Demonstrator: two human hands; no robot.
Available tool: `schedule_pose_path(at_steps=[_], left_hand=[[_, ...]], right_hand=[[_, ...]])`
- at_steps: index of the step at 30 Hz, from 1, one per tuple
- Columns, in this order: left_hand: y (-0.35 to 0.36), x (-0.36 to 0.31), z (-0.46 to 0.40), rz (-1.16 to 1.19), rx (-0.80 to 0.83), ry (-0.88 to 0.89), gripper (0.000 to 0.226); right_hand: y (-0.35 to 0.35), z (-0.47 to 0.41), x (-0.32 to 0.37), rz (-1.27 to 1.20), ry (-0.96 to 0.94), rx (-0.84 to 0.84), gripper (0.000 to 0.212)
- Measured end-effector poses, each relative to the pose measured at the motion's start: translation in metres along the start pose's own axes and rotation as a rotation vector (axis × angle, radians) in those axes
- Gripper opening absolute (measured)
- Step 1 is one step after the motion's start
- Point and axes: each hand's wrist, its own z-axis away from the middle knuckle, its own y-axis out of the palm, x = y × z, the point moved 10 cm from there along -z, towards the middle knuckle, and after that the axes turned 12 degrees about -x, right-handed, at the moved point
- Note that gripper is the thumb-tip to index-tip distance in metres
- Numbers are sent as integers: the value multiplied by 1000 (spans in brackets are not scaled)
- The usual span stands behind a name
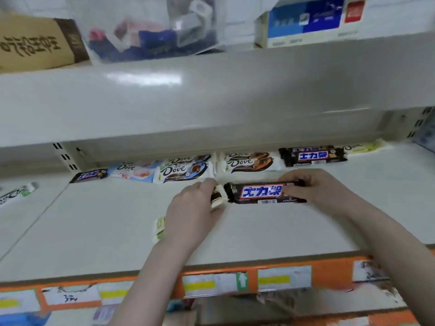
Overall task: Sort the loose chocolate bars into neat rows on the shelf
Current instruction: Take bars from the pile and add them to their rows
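My right hand (pixel 313 189) pinches the dark Snickers bar (pixel 264 192) lying on the shelf (pixel 117 227), while my left hand (pixel 190 215) grips a white-wrapped bar (pixel 217 197) (mostly hidden), fingers curled round it.

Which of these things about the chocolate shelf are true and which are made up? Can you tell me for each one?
1. The right hand holds a dark Snickers bar lying flat on the shelf. True.
2. The left hand is empty. False: it grips a white-wrapped bar, mostly hidden under the hand.
3. Dove bars lie at the back of the shelf. True.
4. The held Snickers bar is stacked on top of the Dove bars. False: it lies apart, in front of them on bare shelf.
5. The strip along the shelf's front edge is green. False: it is orange, with white labels.
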Motion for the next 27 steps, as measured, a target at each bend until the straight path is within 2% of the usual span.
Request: schedule_pose_path(at_steps=[5, 9, 22, 27], left_hand=[[36, -68, -7, -18, -5, -56, 34], [54, -102, -9, -20, 8, -83, 34], [65, -118, -16, -56, 11, -128, 35], [64, -117, -18, -54, 1, -122, 36]], right_hand=[[-91, -15, -42, 53, -9, -46, 15], [-134, -40, -71, 73, -8, -102, 15], [-142, -78, -114, 128, -9, -149, 14], [-143, -76, -111, 244, -65, -264, 21]])
